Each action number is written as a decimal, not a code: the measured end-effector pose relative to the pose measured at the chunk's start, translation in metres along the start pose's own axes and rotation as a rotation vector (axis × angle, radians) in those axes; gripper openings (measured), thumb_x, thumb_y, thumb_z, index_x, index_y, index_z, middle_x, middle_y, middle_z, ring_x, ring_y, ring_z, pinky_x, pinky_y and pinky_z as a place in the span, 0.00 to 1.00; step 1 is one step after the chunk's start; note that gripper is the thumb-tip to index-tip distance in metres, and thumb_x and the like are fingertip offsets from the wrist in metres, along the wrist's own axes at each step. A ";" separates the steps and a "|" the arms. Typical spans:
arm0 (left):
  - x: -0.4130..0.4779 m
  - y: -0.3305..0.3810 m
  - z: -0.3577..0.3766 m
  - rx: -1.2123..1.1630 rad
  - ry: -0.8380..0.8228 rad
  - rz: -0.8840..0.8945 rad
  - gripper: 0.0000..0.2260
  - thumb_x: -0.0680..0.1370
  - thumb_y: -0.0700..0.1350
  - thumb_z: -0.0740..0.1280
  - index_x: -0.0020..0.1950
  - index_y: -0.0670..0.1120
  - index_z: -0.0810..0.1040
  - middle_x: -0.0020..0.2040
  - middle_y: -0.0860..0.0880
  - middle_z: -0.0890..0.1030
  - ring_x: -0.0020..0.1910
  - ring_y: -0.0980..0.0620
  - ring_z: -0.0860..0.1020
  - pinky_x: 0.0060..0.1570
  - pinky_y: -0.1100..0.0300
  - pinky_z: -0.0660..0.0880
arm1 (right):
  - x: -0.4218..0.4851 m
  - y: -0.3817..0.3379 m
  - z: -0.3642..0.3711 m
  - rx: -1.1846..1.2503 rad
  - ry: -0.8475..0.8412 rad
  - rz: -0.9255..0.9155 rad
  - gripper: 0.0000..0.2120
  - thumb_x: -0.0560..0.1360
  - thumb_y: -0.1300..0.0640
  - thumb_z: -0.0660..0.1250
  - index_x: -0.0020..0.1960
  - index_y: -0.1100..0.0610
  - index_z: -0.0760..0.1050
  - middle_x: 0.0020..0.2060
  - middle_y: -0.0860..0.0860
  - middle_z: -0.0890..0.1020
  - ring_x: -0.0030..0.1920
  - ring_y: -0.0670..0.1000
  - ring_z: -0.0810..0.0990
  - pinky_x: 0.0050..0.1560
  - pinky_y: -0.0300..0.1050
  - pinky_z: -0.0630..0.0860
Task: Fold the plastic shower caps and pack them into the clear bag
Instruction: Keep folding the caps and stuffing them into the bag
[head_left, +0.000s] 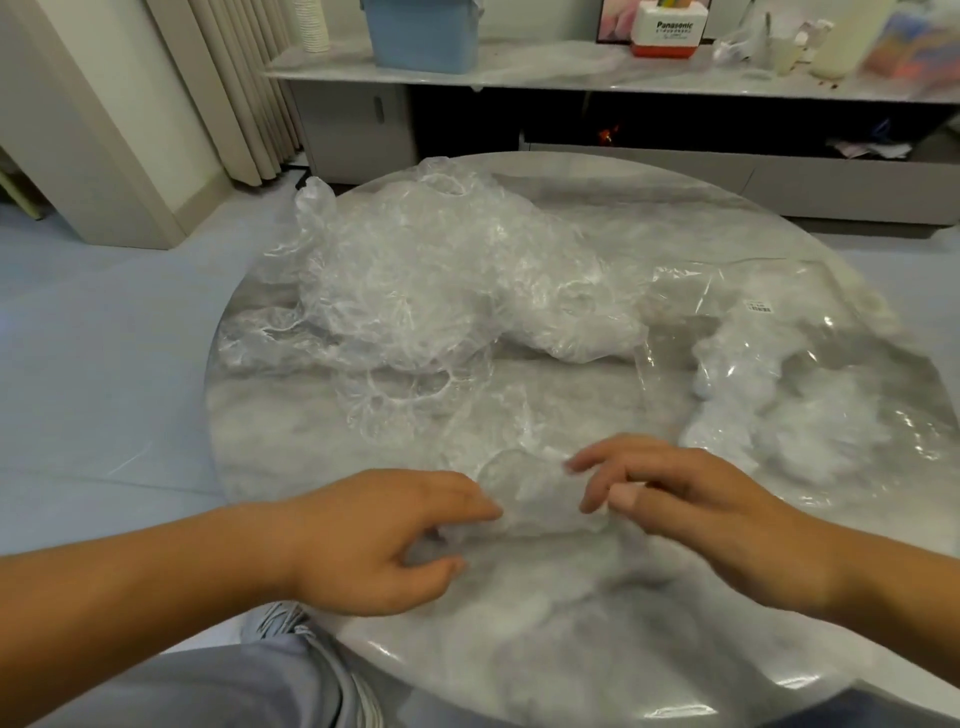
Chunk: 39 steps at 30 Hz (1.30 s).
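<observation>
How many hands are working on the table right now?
2. The left hand and the right hand sit at the near edge of the round table, each pinching an end of one folded shower cap between them. None seem hidden.

A blue bin (421, 34) and a Panasonic box (670, 28) (red-based) sat on the shelf (571, 78) at upper frame, curtains (244, 88) upper left.
</observation>
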<state>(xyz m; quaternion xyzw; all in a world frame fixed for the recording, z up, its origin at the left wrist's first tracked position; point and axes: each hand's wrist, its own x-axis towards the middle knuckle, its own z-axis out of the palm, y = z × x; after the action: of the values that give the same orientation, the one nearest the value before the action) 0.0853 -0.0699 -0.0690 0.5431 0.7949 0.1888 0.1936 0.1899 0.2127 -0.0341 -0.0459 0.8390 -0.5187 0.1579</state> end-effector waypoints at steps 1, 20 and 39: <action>0.002 0.001 0.000 -0.134 -0.010 -0.077 0.23 0.78 0.55 0.61 0.72 0.53 0.74 0.64 0.56 0.78 0.61 0.58 0.77 0.63 0.57 0.73 | 0.002 -0.002 -0.002 -0.194 0.001 -0.064 0.19 0.72 0.33 0.61 0.48 0.43 0.84 0.65 0.35 0.75 0.66 0.43 0.73 0.61 0.43 0.69; 0.027 -0.009 -0.012 0.051 -0.096 -0.301 0.30 0.73 0.63 0.48 0.66 0.57 0.79 0.50 0.56 0.67 0.53 0.57 0.67 0.60 0.62 0.66 | 0.087 -0.010 0.022 0.407 0.232 0.251 0.15 0.84 0.49 0.61 0.66 0.56 0.74 0.51 0.57 0.85 0.39 0.54 0.84 0.37 0.49 0.79; 0.034 -0.006 -0.023 -0.460 -0.241 -0.509 0.10 0.71 0.52 0.61 0.41 0.48 0.79 0.31 0.59 0.72 0.31 0.60 0.70 0.41 0.63 0.68 | 0.052 -0.004 0.025 -0.093 -0.101 0.134 0.13 0.83 0.48 0.63 0.48 0.54 0.82 0.42 0.49 0.85 0.41 0.50 0.84 0.41 0.47 0.81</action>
<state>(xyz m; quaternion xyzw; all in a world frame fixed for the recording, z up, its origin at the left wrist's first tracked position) 0.0568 -0.0419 -0.0558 0.2885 0.8129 0.2431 0.4437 0.1482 0.1768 -0.0527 -0.0231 0.8543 -0.4646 0.2319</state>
